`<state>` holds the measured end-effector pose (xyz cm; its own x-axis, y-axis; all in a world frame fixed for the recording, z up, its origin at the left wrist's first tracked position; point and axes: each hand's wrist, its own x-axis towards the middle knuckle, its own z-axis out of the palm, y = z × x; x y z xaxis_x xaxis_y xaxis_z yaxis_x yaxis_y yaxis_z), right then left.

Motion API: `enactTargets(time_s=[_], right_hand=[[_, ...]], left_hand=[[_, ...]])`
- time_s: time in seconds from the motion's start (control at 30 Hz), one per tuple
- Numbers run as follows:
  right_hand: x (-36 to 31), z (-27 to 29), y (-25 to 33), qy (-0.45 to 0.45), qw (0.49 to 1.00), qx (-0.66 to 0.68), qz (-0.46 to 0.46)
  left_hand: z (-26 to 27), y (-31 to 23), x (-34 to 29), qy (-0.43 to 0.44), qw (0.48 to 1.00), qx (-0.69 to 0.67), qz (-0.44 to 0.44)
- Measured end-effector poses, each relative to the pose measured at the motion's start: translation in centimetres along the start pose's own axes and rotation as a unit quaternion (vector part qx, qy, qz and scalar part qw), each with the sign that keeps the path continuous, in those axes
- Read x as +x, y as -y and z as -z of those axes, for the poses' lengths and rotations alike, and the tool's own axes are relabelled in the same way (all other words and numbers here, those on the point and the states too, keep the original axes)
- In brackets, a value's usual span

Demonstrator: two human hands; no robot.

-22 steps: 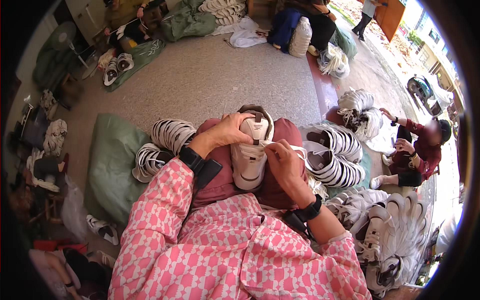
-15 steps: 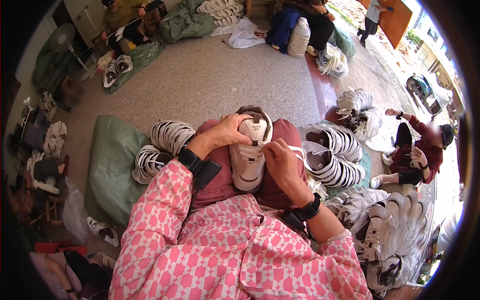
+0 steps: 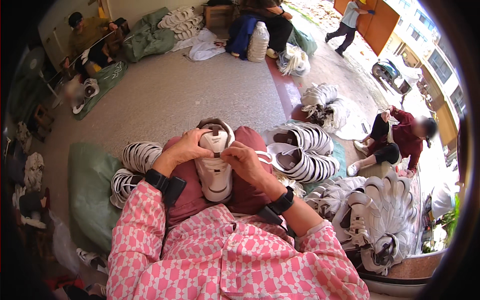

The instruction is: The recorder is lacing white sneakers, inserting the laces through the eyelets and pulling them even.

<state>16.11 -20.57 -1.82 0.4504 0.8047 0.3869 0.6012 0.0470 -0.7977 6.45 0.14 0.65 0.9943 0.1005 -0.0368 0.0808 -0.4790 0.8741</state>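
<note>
A white and grey sneaker [image 3: 216, 181] rests between my knees, with its dark tongue tab and collar toward the far side. My left hand [image 3: 186, 148] is closed on its upper left side, fingers at the collar and thumb beside the tongue. At the top eyelets, on the right edge, my right hand [image 3: 246, 164] is pinched closed on a white shoelace [image 3: 264, 157]. A loop of that lace sticks out to the right behind the fingers. The exact lace end is hidden in the pinch.
Nested sneakers [image 3: 312, 152] stand at my right, with more stacked shoes [image 3: 387, 215] nearer. More shoes [image 3: 142, 156] and a green sack [image 3: 90, 195] lie at my left. A co-worker in dark red [image 3: 402, 132] sits at the right. Lace bundles [image 3: 294, 61] lie farther off.
The view has swung to the right, so the scene sits farther left. My hands keep nearly the same hold on the sneaker and lace. The person by the orange door has stepped along.
</note>
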Motion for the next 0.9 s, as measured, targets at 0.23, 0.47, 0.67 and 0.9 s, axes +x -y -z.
enactTargets(time_s=[0.23, 0.47, 0.67, 0.9], right_hand=[[-0.7, -0.7, 1.5, -0.015, 0.987, -0.16, -0.024], [0.0, -1.4, 2.2, -0.004, 0.98, -0.194, -0.049], [0.2, -1.2, 2.3, -0.019, 0.983, -0.173, -0.054], [0.7, -1.6, 2.4, -0.013, 0.983, -0.166, -0.071]], left_hand=[[-0.2, 0.3, 0.3, -0.019, 1.0, 0.011, 0.019], [-0.2, 0.8, 0.2, -0.043, 0.996, 0.08, -0.003], [-0.7, -0.7, -0.3, -0.049, 0.998, -0.007, -0.03], [-3.7, 1.6, -2.3, -0.232, 0.964, 0.058, -0.12]])
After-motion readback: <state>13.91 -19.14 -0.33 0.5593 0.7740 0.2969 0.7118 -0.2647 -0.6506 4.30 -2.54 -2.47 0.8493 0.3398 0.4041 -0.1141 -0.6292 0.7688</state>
